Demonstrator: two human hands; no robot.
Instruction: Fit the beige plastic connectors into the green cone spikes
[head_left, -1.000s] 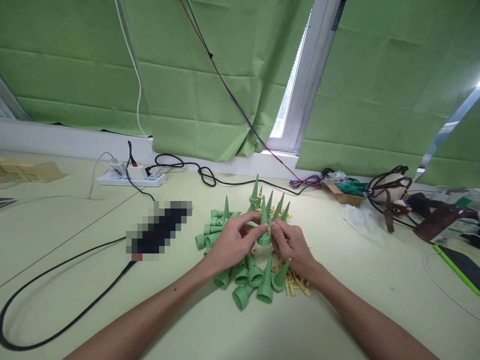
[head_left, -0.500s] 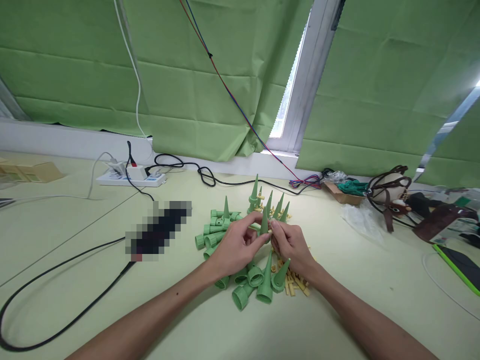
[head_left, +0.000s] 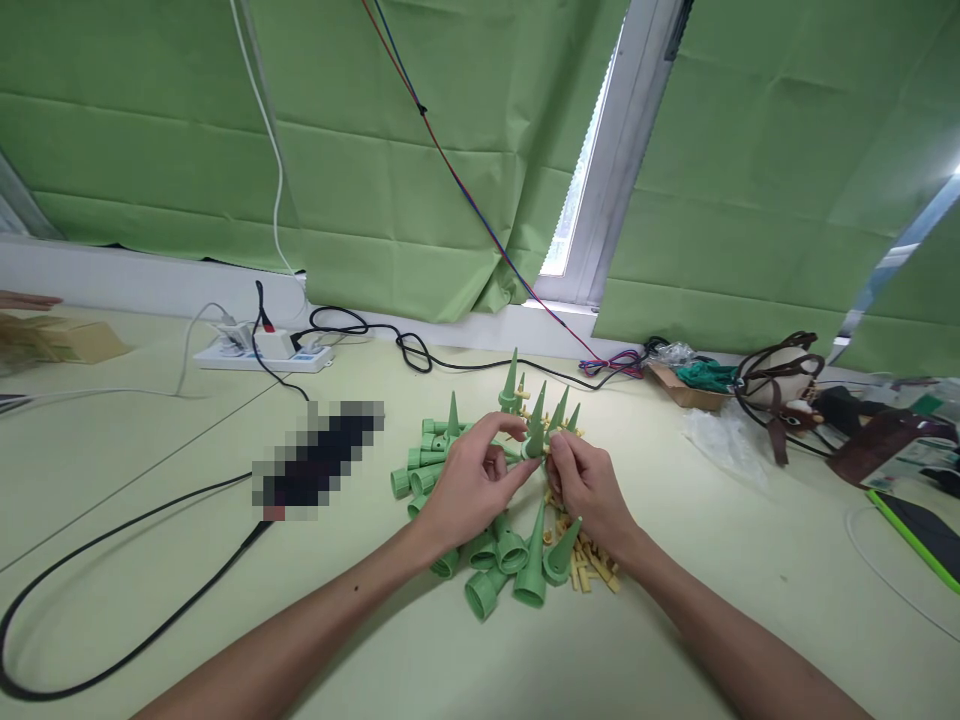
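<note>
A green plastic watering spike [head_left: 535,438] stands tip up, its base at the thumb tip of my left hand [head_left: 476,480], whose index finger arches behind it. My right hand [head_left: 586,485] is closed in a pinch against the spike's right side, on a small yellow valve piece [head_left: 548,450] that is mostly hidden by the fingers. Around both hands lie several more green spikes, some upright, others on their sides with round open ends, such as the spike [head_left: 531,570] in front. Loose yellow valve pieces [head_left: 589,568] lie in a pile below my right hand.
A power strip [head_left: 262,352] with plugs and black cable runs along the wall. A pixelated dark object [head_left: 319,460] lies left of the spikes. At right are a clear plastic bag [head_left: 724,440], a cardboard box [head_left: 686,388] and a green-edged device [head_left: 919,535]. Another person's hand [head_left: 28,300] shows far left.
My right hand has shifted slightly right and down, while the left index finger has lifted off the spike. The spike's base shows more now. Another person's hand has appeared at far left.
</note>
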